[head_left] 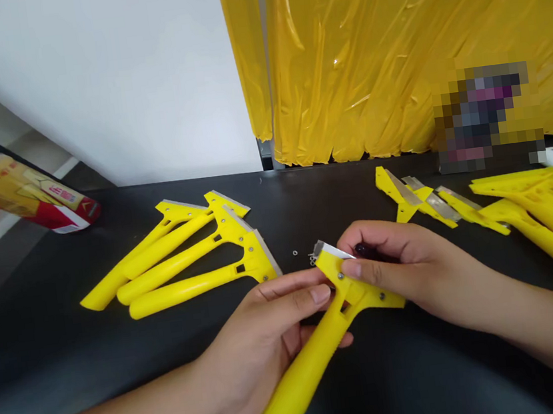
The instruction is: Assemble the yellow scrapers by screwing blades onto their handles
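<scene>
While 2 hands (271,328) (409,261) hold 1 yellow scraper (320,356), 4 similar scrapers (173,265) lie left.

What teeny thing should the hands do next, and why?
Maybe the right hand should check the blade sits straight: it pokes past the yellow head, where the right thumb rests, while the left hand holds the scraper.

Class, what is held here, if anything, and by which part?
A yellow scraper: left grip at the neck below its head, right grip on the head.
</scene>
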### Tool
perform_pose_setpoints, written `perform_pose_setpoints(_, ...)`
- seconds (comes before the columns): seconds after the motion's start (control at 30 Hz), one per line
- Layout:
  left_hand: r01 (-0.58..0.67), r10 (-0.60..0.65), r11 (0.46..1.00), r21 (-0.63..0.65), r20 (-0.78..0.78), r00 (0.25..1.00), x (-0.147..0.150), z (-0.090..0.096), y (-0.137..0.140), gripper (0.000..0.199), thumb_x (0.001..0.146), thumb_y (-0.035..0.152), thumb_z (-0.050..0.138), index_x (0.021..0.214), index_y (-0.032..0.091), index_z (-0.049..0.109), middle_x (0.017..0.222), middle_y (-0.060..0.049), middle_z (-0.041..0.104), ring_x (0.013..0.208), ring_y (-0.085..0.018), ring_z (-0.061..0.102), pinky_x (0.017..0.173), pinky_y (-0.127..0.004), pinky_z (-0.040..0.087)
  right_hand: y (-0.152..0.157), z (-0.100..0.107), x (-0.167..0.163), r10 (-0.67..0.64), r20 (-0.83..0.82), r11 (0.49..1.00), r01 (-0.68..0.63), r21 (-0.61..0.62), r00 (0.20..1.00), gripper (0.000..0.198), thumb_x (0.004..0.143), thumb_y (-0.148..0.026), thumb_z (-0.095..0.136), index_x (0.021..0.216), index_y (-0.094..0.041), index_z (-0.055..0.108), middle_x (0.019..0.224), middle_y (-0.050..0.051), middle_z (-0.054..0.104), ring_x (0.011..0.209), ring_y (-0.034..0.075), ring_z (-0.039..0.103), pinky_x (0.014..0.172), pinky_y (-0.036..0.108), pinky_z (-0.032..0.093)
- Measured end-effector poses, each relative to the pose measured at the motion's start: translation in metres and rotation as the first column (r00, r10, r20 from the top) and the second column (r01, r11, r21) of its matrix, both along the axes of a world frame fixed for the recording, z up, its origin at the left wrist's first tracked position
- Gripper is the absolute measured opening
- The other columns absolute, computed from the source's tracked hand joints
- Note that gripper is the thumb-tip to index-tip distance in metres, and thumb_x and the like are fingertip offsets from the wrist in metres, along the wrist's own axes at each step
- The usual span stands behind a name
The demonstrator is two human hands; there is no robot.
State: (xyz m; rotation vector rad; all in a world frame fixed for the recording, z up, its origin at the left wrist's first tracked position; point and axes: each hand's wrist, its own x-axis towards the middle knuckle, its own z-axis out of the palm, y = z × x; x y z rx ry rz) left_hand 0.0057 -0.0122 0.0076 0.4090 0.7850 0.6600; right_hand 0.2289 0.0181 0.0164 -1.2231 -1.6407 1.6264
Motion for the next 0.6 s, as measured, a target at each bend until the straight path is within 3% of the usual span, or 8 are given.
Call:
perform_pose_setpoints(0.2, 0.007, -0.006, 1.0, 0.012, -0.105, 0.995, 0.0, -0.003, -0.001, 0.021, 0.087, 0.029, 0.087, 0.102, 0.015, 0.082, 0.089, -0.005, 0.073, 0.071, -0.012, 0.068, 0.076, -0.027, 0.064, -0.005, 0.0, -0.004, 0.027, 0.025, 1.0, -0.027, 0.008, 0.999, 0.032, 0.099, -0.053, 0.068, 0.093, -0.022, 0.065, 0.08, -0.002, 0.056, 0.071, 0.013, 0.047, 0.062, 0.025, 0.038)
perform_pose_setpoints(0.47, 0.022, -0.015, 0.998, 0.055, -0.131, 0.991, -0.001, 0.002, -0.003, 0.021, 0.089, 0.03, 0.084, 0.106, 0.017, 0.083, 0.094, -0.005, 0.074, 0.076, -0.012, 0.069, 0.08, -0.026, 0.062, -0.01, -0.001, -0.007, 0.008, 0.077, 0.997, -0.014, 0.078, 0.997, 0.025, 0.101, -0.049, 0.066, 0.096, -0.024, 0.065, 0.083, -0.003, 0.058, 0.073, 0.013, 0.048, 0.063, 0.026, 0.04)
perform_pose_setpoints(0.6, 0.093, -0.058, 0.981, 0.172, -0.202, 0.978, 0.001, 0.005, -0.005, 0.017, 0.091, 0.029, 0.082, 0.105, 0.019, 0.081, 0.096, -0.003, 0.073, 0.08, -0.012, 0.066, 0.077, -0.022, 0.059, -0.013, 0.002, -0.01, 0.011, 0.08, 0.998, -0.016, 0.063, 0.997, 0.026, 0.101, -0.05, 0.066, 0.095, -0.024, 0.066, 0.084, -0.002, 0.061, 0.074, 0.013, 0.051, 0.063, 0.026, 0.042)
